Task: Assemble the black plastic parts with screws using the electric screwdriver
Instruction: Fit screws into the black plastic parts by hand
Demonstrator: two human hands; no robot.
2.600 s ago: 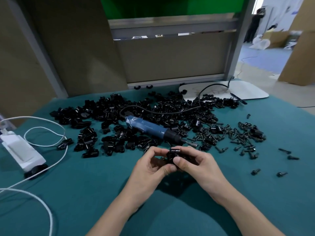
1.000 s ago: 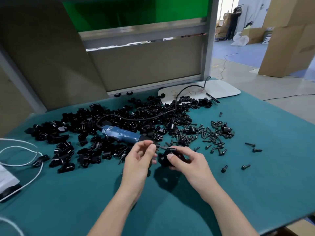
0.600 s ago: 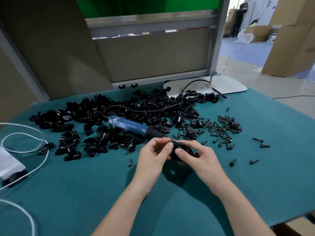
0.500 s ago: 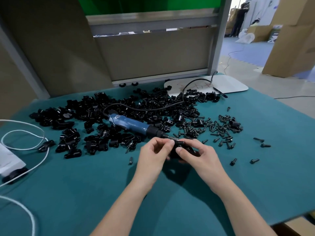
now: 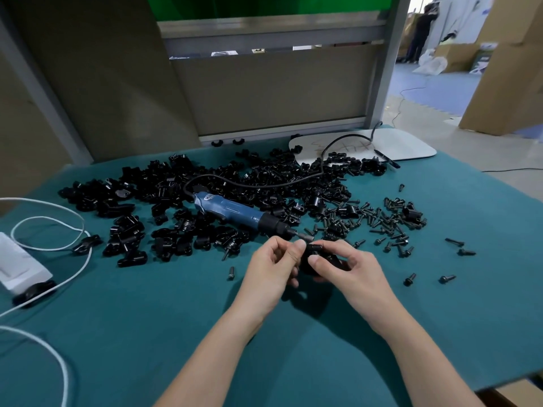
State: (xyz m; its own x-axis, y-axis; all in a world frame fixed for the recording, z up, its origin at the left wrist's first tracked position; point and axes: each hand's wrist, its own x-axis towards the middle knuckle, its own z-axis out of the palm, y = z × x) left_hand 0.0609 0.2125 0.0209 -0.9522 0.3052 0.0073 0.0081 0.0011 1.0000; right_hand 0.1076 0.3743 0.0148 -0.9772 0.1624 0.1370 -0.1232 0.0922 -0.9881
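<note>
Both hands meet over the teal table mat near the front middle. My right hand (image 5: 345,267) grips a black plastic part (image 5: 316,257) between thumb and curled fingers. My left hand (image 5: 274,264) pinches at the top left of that same part with thumb and forefinger; whether a screw sits under the fingertips is hidden. The blue electric screwdriver (image 5: 235,214) lies on the mat just behind the hands, bit pointing right toward them, untouched. A wide heap of black plastic parts (image 5: 205,186) spreads behind it. Loose black screws (image 5: 382,221) are scattered to the right.
A white power box (image 5: 17,267) with white cables sits at the left edge. A white board (image 5: 405,145) lies at the back right with the screwdriver's black cord (image 5: 293,180) across it. A single screw (image 5: 231,273) lies left of my hands. A panel wall stands behind; the table edge runs at the right.
My left hand, apart from the part a second ago, has come in and now pinches at it beside my right hand. The screwdriver has stayed put.
</note>
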